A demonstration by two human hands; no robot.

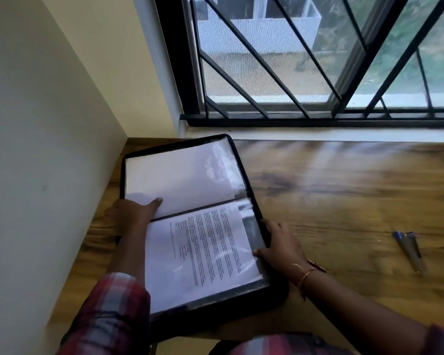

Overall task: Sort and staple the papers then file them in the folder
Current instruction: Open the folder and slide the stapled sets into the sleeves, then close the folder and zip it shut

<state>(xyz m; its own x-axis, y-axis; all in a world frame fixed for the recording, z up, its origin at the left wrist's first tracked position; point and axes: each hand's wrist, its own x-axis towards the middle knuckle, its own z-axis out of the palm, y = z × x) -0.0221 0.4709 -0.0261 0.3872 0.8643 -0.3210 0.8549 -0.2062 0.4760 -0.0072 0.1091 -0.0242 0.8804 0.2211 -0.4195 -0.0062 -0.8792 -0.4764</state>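
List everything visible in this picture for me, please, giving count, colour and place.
folder: one, black, open on the table, near the wall
printed page: one, white, near clear sleeve
blank sheet: one, white, far sleeve
pens: apparently two, blue-tipped, blurred, table's right
table: one, brown wood
barred window: one, black, behind table
bangle: one, orange, right wrist
left grip: one, holds folder's left edge
right grip: one, holds folder's right edge

A red, blue and white checked sleeve (108, 316) is worn on the left arm; a thin gold-coloured bangle (306, 275) and red thread (318, 266) are worn at the right hand's (280, 245) wrist.
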